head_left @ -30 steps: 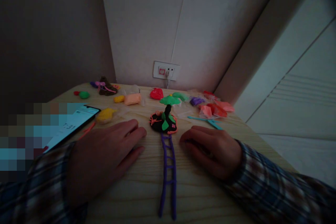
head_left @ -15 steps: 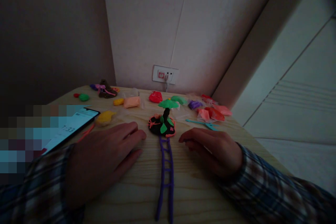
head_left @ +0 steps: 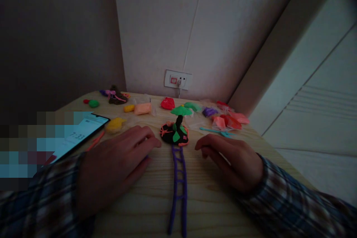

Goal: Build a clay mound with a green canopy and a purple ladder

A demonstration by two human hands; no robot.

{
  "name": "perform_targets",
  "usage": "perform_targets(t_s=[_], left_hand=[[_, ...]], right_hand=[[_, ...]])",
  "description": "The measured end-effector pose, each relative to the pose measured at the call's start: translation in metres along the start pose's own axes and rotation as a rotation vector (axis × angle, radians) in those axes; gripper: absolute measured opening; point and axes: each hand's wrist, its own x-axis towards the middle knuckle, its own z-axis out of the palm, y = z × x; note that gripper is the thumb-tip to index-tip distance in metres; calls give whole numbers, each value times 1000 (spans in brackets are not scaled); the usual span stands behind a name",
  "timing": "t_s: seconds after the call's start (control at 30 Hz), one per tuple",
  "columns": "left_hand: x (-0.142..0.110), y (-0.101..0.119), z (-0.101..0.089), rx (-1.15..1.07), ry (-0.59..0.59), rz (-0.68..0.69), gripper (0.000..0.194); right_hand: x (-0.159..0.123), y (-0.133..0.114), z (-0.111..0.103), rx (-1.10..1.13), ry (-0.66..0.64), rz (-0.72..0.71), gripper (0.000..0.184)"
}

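My left hand (head_left: 119, 167) rests on the table left of a purple clay ladder (head_left: 180, 189), fingers curled. A small purple bit of clay (head_left: 147, 157) shows between its thumb and index finger; the rest is hidden. My right hand (head_left: 231, 160) is on the ladder's other side, open, fingers bent and slightly apart, with nothing visible in them. The ladder lies flat, its far end meeting a black clay base (head_left: 169, 137) with orange trim and green leaves. From the base rises a black trunk topped by a green canopy (head_left: 182, 110). Neither hand touches the ladder.
A phone (head_left: 80, 134) lies on the left, near a yellow clay lump (head_left: 115, 124). Along the back are a brown clay figure (head_left: 117, 97), a peach clay pack (head_left: 143, 108), a red pack (head_left: 167, 103) and several bagged colours. A turquoise tool (head_left: 214, 131) lies beyond my right hand.
My right fingers have loosened and spread a little. The purple bit now shows at my left fingers. The view has shifted slightly; the ladder and base stay in place.
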Motion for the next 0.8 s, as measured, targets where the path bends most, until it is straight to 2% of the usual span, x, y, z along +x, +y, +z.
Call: perform_targets(t_s=[0.17, 0.33, 0.67, 0.8], left_hand=[[1, -2, -1, -42, -11, 56, 31], [3, -3, -1, -39, 13, 57, 33], [3, -2, 0, -44, 5, 58, 32], [2, 0, 1, -19, 38, 30, 31]], right_hand=[[-1, 3, 2, 47, -39, 10, 25], [1, 4, 1, 33, -43, -9, 23], [2, 10, 10, 22, 72, -105, 22], [2, 7, 5, 24, 11, -83, 20]])
